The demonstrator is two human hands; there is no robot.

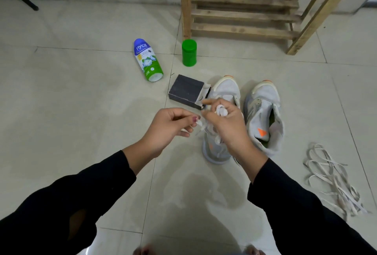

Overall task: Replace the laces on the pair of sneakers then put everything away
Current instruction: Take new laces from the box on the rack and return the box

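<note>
Sneakers point(263, 103) on floor point(81, 112), centre right; right one shows no laces, other partly hidden. Old laces point(330, 177) heaped near right. Judged: relacing barely begun, tidying not started. Right hand point(228, 126) curled round bunched white lace point(221, 111); left hand point(167, 126) pinches its loose end, fingers narrow

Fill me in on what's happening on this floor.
A person in black sleeves is working on a shoelace. The right hand grips a bundled white lace over one grey-and-white sneaker, and the left hand pinches its loose end. The second grey-and-white sneaker stands beside it, seemingly unlaced. A tangle of flat pale laces lies on the tiles to the right, and an open dark cardboard box sits by the sneakers.
</note>
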